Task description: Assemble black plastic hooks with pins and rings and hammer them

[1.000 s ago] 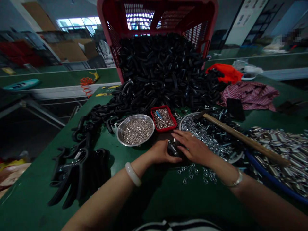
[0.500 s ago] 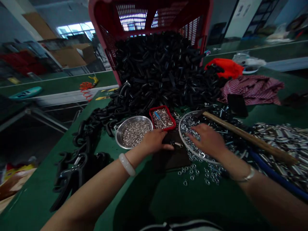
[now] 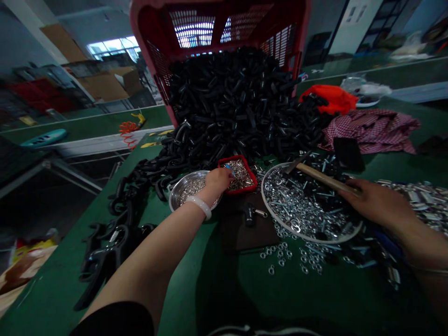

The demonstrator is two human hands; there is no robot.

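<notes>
My right hand (image 3: 380, 200) is wrapped around the end of the wooden handle of a hammer (image 3: 320, 177). The hammer's dark metal head rests at the rim of a round white tray (image 3: 268, 201) of small metal eyelets and pins. My left hand (image 3: 219, 180) reaches over a steel bowl (image 3: 177, 193) of tiny metal parts to the left side of a red tray (image 3: 250, 186) of metal pins. Its fingers are closed beside a blue-handled tool (image 3: 228, 166); what they hold is hidden. A black piece with a spring (image 3: 249, 215) lies on a dark pad (image 3: 241, 238).
A red crate (image 3: 154, 56) spills a large heap of black plastic parts (image 3: 238, 107) at the back. Spring clamps (image 3: 112, 252) lie at left. A checked cloth (image 3: 374, 128), a black phone-like slab (image 3: 348, 153) and metal tubes (image 3: 420, 200) are at right. Loose eyelets (image 3: 282, 254) lie in front.
My right hand has left the white tray, moved right and taken hold of the hammer handle. The hammer has shifted slightly. My left hand has moved up and left from the pad to the red tray.
</notes>
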